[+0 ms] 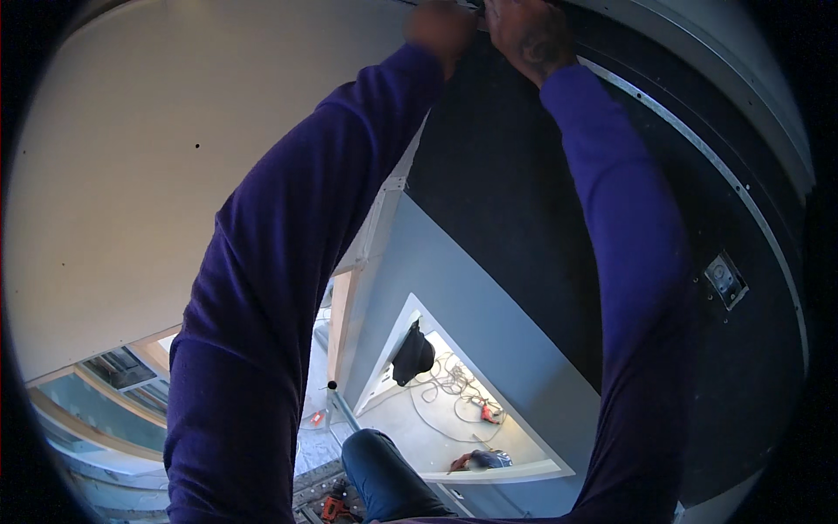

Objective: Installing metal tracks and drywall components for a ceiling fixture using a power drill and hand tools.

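Both my arms, in purple sleeves, reach up to the top edge of the view. My left hand (439, 35) is smeared by motion near the upper corner of a large off-white board (201, 175), so its fingers cannot be made out. Just right of it, my right hand (528, 39) is at the top of a black wall panel (502, 175). Its fingers are bent and partly cut off by the view's edge. A small dark thing (477, 7) shows between the two hands, too little of it to name.
A metal strip (698, 131) curves along the black panel, near an electrical box (726, 279). Far below, a framed opening (515, 472) shows cables (445, 375), a red power tool (489, 412) and a hanging black cloth (413, 356). An orange tool (333, 508) lies near my knee (384, 472).
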The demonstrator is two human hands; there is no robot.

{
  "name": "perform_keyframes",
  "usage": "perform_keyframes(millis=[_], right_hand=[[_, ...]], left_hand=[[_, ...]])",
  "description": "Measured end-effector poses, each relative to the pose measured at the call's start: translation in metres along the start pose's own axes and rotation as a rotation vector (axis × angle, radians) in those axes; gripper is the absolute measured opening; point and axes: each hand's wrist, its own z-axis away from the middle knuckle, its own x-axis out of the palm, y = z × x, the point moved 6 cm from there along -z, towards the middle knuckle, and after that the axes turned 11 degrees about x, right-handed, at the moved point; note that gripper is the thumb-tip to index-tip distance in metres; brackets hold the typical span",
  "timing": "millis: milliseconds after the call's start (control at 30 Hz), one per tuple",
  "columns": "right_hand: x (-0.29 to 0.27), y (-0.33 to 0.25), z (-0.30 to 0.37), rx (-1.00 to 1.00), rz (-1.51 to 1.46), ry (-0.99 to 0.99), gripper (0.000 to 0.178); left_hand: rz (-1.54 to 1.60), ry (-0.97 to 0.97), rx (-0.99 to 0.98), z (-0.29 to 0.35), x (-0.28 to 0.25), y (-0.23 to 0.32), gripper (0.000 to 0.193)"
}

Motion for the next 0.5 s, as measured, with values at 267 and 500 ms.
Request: perform_keyframes(millis=[267, 500], right_hand=[[-0.019, -0.011, 0.0, 0.13, 0.075, -0.075, 0.02], [-0.052, -0.038, 0.068, -0.345, 0.091, 0.503, 0.017]], left_hand=[[-0.173, -0.068, 0.229, 0.009, -0.041, 0.01, 0.03], [0.314, 0.259, -0.011, 0.005, -0.166, 0.042, 0.016]])
